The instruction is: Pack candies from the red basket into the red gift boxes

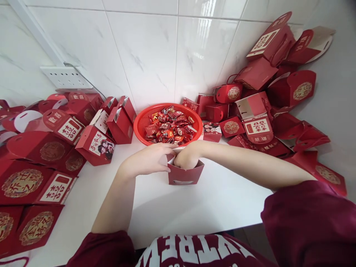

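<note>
**Both hands at an open red box, right hand inside it**

Right hand (187, 158): plunged knuckles-up into the open top of a small red box (184, 174). Fingers are below the rim, hidden, so can't tell if they're clenched on anything or loose. Forearm comes in from the right, nearly level, bare up to a dark red sleeve (308, 222).

Left hand (148, 160): just left of the box, palm down, fingers stretched toward the right hand, fingertips pinching the box's top edge or flap at its left corner. Grasping the box, light hold. Left forearm runs up from the lower middle, elbow bent, also bare.

The box stands upright on the white table (217, 200), directly between the hands and the body, its front face toward the camera with a pale slot near the bottom.

Just beyond the hands: a round red basket (143, 120) holding wrapped candies (170, 128), mostly red wrappers. Its near rim sits just behind the right wrist.

Left of the hands: a spread of finished red gift boxes (96, 142) with gold medallions and white labels, some upright, some tipped, running out to the table's left edge.

Right of the hands: a taller heap of red boxes (258, 122), stacked loosely against the white wall tiles (155, 48), several lying open.

Far left on the wall, above the left pile: a white power strip (65, 76) with a cable.
</note>
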Motion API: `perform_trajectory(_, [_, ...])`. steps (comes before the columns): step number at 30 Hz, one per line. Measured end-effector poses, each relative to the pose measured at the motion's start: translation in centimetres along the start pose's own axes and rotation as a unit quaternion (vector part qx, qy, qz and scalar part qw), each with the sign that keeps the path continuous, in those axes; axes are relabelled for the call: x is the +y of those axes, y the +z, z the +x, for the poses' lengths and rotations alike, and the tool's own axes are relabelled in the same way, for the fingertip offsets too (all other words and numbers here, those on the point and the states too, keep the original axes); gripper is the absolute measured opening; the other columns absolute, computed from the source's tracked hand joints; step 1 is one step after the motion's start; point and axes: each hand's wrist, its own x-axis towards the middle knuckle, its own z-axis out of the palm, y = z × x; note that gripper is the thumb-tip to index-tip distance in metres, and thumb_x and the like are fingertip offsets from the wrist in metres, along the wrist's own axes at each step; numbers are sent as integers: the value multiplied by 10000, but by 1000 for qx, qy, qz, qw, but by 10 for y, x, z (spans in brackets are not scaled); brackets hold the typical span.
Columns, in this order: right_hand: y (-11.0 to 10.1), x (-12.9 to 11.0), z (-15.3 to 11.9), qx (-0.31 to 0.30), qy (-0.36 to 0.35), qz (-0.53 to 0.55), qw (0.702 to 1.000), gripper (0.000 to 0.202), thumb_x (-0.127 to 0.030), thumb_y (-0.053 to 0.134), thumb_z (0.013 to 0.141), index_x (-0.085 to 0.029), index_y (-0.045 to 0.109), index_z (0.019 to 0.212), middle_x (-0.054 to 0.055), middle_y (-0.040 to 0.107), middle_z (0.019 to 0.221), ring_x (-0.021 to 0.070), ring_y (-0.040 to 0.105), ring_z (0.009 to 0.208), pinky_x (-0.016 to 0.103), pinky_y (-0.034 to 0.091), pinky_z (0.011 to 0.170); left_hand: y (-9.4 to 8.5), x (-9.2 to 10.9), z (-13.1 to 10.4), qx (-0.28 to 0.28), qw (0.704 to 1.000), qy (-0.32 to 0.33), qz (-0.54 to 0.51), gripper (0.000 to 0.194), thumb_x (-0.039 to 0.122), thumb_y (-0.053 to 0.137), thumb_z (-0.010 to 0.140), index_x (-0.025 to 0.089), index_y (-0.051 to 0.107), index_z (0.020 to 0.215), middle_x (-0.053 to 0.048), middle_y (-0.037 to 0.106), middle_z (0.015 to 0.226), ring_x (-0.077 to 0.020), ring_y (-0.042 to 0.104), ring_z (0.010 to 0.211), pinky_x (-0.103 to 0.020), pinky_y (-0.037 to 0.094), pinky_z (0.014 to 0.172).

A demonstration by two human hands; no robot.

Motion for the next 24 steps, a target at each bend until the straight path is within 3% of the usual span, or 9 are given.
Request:
perform_trajectory(3, [-17, 0, -7, -122, -32, 51, 991, 147, -84, 774, 658, -218, 717, 679, -69, 642, 587, 110, 594, 492, 201, 444, 423, 0, 1, 0, 43, 999, -11, 27, 292, 267, 661, 847, 258, 690, 1138, -6, 510, 1481, -269, 519, 1316, -338, 455, 1022])
perform_trajectory(7, [-28, -6, -17, -145, -51, 117, 981, 226, 10, 667, 659, -208, 703, 609, -75, 613, 521, 104, 527, 441, 220, 397, 426, 6, 3, 2, 53, 997, -19, 60, 202, 177, 626, 837, 227, 718, 1010, -23, 527, 1464, -277, 516, 1314, -357, 460, 1013])
perform_trajectory(10, [-42, -9, -45, -80, -97, 171, 977, 287, 10, 595, 757, -214, 766, 807, -40, 735, 736, 120, 644, 615, 218, 481, 562, 9, 3, 2, 34, 998, -32, 46, 214, 171, 641, 822, 221, 715, 1017, -47, 597, 1383, -264, 566, 1257, -341, 475, 979])
perform_trajectory(12, [-55, -4, -70, 24, -128, 241, 962, 301, -38, 568, 841, -223, 766, 974, -6, 765, 958, 142, 701, 845, 244, 533, 754, 10, 2, 1, 34, 998, -41, 33, 245, 248, 677, 820, 224, 711, 1062, -52, 631, 1334, -265, 618, 1176, -326, 493, 925])
perform_trajectory(14, [-66, 9, -89, 92, -132, 285, 945, 301, -126, 523, 924, -234, 733, 1112, 11, 749, 1078, 149, 697, 964, 278, 538, 857, 9, 1, 0, 37, 998, -48, 21, 300, 373, 686, 833, 237, 709, 1100, -46, 631, 1343, -261, 657, 1097, -311, 505, 863])
perform_trajectory(16, [-74, 32, -94, 150, -94, 305, 936, 305, -194, 486, 967, -237, 702, 1178, 23, 745, 1088, 148, 693, 994, 285, 545, 871, 7, 2, -1, 37, 998, -53, 11, 307, 454, 591, 904, 247, 721, 1089, -32, 600, 1392, -251, 662, 1091, -298, 500, 846])
perform_trajectory(19, [-75, 75, -72, 228, 17, 268, 936, 297, -214, 455, 989, -197, 706, 1148, 58, 742, 1097, 156, 694, 991, 280, 555, 847, 1, 5, -1, 49, 998, -50, 7, 402, 417, 417, 999, 222, 759, 918, -17, 587, 1409, -234, 657, 1115, -287, 489, 854])
perform_trajectory(21, [-71, 101, -47, 236, 132, 172, 947, 329, -192, 408, 1006, -185, 701, 1154, 56, 729, 1146, 157, 686, 1013, 264, 544, 861, -3, 6, -3, 69, 997, -45, 5, 452, 412, 415, 1000, 213, 765, 795, -9, 583, 1412, -223, 668, 1088, -281, 497, 842])
perform_trajectory(24, [-62, 128, -9, 219, 199, 109, 949, 271, -193, 480, 988, -139, 720, 1099, 84, 703, 1195, 225, 650, 1090, 318, 504, 955, -9, -4, -5, 134, 990, -44, -17, 372, 437, 476, 973, 260, 788, 876, 10, 583, 1408, -214, 638, 1150, -273, 511, 877])
